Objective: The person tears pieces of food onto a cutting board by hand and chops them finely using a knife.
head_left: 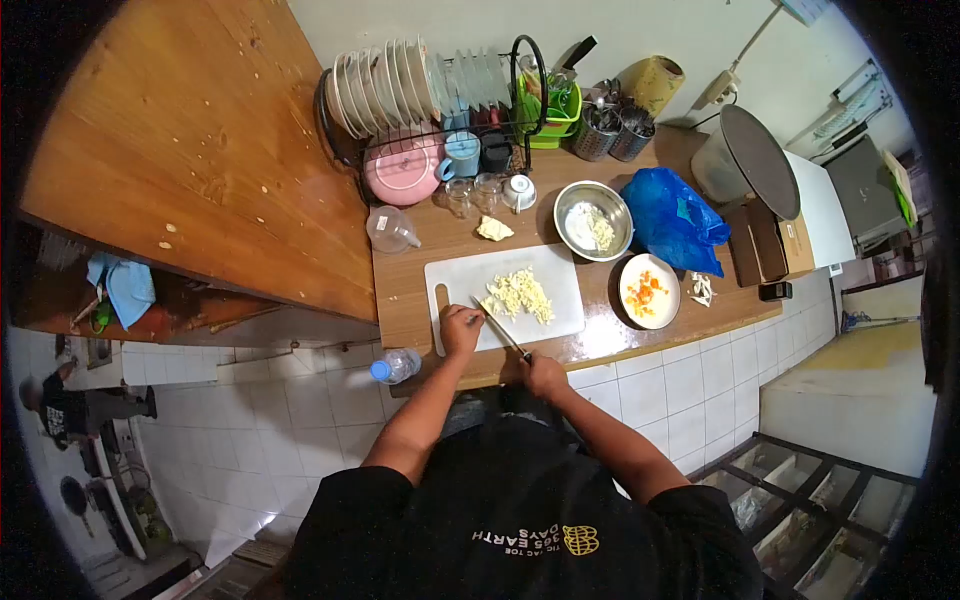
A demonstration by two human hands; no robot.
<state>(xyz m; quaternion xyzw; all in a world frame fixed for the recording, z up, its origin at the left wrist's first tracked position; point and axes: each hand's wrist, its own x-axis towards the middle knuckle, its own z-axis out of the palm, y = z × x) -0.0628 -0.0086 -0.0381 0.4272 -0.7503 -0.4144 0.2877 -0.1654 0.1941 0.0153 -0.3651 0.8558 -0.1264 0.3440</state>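
My right hand is wrapped round the handle of a knife, whose blade points up and left over the white cutting board. My left hand is closed at the board's lower left, its curled fingertips close to the blade near its tip. Whether they touch the blade or pinch a small piece is hidden. Right beside the blade, a pile of chopped pale yellow pieces spreads over the middle of the board.
Behind the board stand a metal bowl holding pale pieces, a blue plastic bag and a dish rack. To the right sits a bowl with orange bits. A water bottle stands at the counter's front-left corner. Another person is far left.
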